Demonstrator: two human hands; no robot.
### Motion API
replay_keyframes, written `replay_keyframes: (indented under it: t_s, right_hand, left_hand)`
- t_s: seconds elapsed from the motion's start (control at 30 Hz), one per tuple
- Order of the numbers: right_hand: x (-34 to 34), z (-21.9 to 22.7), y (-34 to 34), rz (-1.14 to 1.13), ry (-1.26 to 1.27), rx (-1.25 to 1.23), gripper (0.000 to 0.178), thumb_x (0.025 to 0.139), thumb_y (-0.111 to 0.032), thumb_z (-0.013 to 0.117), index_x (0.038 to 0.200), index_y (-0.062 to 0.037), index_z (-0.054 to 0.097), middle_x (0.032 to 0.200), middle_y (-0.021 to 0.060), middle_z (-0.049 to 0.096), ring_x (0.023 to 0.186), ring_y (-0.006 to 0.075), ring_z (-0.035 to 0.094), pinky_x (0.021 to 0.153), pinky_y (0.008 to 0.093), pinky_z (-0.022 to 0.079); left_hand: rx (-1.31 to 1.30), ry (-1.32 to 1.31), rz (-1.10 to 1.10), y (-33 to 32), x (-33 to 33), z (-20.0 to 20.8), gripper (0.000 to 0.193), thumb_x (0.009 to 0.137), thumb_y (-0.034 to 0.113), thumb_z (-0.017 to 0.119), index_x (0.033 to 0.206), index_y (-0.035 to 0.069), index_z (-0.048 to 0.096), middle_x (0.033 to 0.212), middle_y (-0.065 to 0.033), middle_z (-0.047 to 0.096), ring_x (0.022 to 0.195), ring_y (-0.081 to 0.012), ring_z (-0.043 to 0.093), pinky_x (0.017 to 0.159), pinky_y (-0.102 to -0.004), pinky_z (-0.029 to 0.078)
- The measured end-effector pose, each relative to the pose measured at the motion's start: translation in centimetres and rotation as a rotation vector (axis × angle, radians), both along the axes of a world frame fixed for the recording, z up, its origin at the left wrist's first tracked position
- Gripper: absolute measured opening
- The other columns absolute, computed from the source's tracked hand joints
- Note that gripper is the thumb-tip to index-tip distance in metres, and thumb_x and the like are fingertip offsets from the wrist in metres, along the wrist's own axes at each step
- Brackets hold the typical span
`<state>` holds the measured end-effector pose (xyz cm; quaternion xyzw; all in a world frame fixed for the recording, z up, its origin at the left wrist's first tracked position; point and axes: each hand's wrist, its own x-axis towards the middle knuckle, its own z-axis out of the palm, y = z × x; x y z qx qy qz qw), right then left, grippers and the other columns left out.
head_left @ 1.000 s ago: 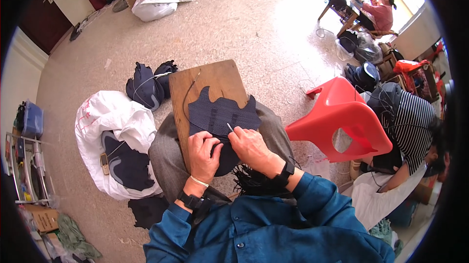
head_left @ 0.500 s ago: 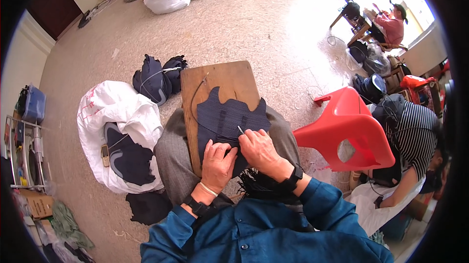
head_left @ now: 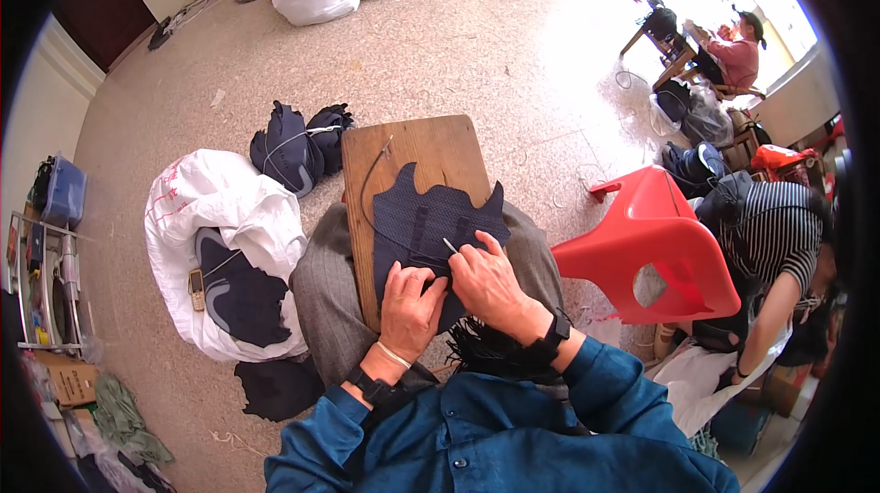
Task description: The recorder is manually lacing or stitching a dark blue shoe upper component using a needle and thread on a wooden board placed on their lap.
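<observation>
A dark navy knit fabric piece (head_left: 438,209), cut with curved points along its far edge, lies on a wooden board (head_left: 431,140) across my lap. My left hand (head_left: 410,305) presses on its near left part, fingers bent and thumb closed against them, gripping the fabric. Between the fingers of my right hand (head_left: 490,287) is a thin pale stick-like tool (head_left: 450,245), its tip pointing up and left over the fabric. The rest of that tool is hidden by the hand. A dark cord (head_left: 367,195) curves from the board's far side onto the piece.
At left, a white sack (head_left: 225,209) holds dark pieces and a phone (head_left: 197,290); a tied dark bundle (head_left: 298,149) sits behind it. A red plastic stool (head_left: 655,227) stands at right, beside a person in a striped top (head_left: 775,232). Another person (head_left: 736,53) sits farther back.
My right hand has shifted slightly, its index finger now raised off the others, and the tool tip has moved slightly left. The striped-top person's arm has moved. My left hand stays put.
</observation>
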<state>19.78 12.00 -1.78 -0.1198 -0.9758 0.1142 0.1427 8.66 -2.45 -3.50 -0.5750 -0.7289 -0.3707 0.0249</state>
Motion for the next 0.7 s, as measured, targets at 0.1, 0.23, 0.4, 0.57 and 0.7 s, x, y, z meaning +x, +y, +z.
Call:
replay_keyframes:
  t_s: [0.1,0.23,0.4,0.57,0.7]
  right_hand:
    - [-0.1,0.3,0.2,0.034,-0.036,-0.010,0.013,0.081,-0.010,0.067,0.089,-0.0069,0.057,0.082,0.0092,0.056,0.085,0.0279,0.064,0.112,0.0512,0.037]
    - [-0.1,0.5,0.4,0.057,-0.019,-0.056,0.012,0.081,-0.011,0.067,0.088,-0.0073,0.058,0.083,0.0095,0.057,0.086,0.0282,0.064,0.111,0.0512,0.038]
    - [0.2,0.2,0.7,0.054,0.050,-0.146,0.009,0.083,-0.007,0.065,0.090,-0.0070,0.059,0.085,0.0106,0.058,0.088,0.0306,0.064,0.101,0.0464,0.044]
    - [0.8,0.3,1.0,-0.196,0.265,-0.284,0.021,0.085,-0.001,0.064,0.105,-0.0054,0.064,0.098,0.0135,0.063,0.099,0.0328,0.062,0.092,0.0421,0.047]
    - [0.5,-0.6,1.6,-0.086,0.253,-0.435,0.031,0.083,-0.003,0.067,0.113,-0.0069,0.065,0.111,0.0113,0.067,0.110,0.0319,0.061,0.094,0.0419,0.045]
  left_hand:
    - [0.000,-0.008,0.006,-0.1,0.0,0.0,0.021,0.083,0.007,0.075,0.103,0.005,0.075,0.104,-0.0080,0.062,0.104,-0.0295,0.061,0.108,-0.0533,0.044]
    - [0.011,-0.001,0.007,-0.1,-0.1,-0.1,0.021,0.082,0.008,0.075,0.103,0.005,0.074,0.104,-0.0083,0.062,0.104,-0.0303,0.061,0.107,-0.0535,0.044]
    - [0.017,-0.020,0.012,-0.1,-0.2,-0.3,0.020,0.082,0.008,0.076,0.102,0.005,0.073,0.104,-0.0085,0.062,0.104,-0.0309,0.061,0.108,-0.0533,0.044]
    - [0.011,-0.096,0.074,1.3,-0.7,0.7,0.016,0.082,0.013,0.077,0.096,0.008,0.071,0.101,-0.0063,0.061,0.098,-0.0276,0.059,0.093,-0.0458,0.045]
    - [-0.021,-0.058,0.059,2.9,-1.3,1.1,0.014,0.077,0.016,0.081,0.088,0.015,0.073,0.095,-0.0017,0.057,0.093,-0.0246,0.056,0.086,-0.0408,0.039]
